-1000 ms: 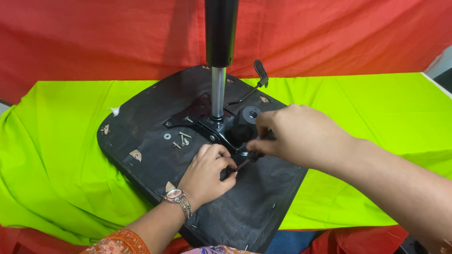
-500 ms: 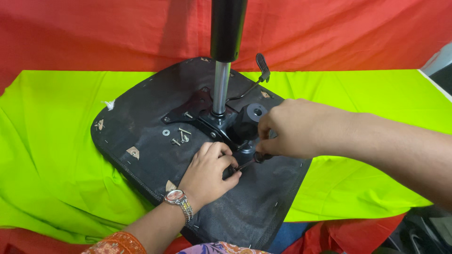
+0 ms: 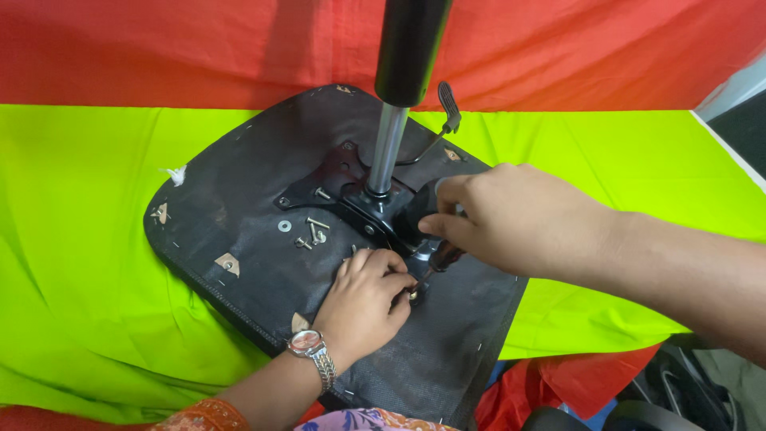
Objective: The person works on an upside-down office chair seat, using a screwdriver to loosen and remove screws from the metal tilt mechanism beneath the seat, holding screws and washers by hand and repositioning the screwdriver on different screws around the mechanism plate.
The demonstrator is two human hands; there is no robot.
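Little has changed since a second ago: my view shifted slightly, both hands stayed put. My right hand (image 3: 519,219) keeps its grip closed around a screwdriver (image 3: 437,262), tip angled down at a screw (image 3: 412,296) on the metal bracket (image 3: 375,211) of the upturned chair seat (image 3: 239,239). My left hand (image 3: 363,307) pinches at that screw, steadying it. Seat lies on the green-covered bench (image 3: 88,239); loose bolts (image 3: 313,231) sit beside the bracket. I judge the screw work is still underway.

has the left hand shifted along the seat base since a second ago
No. The left hand sits at the same spot on the black seat base, below and left of the metal column, fingers at the screwdriver tip; only the camera shifted.
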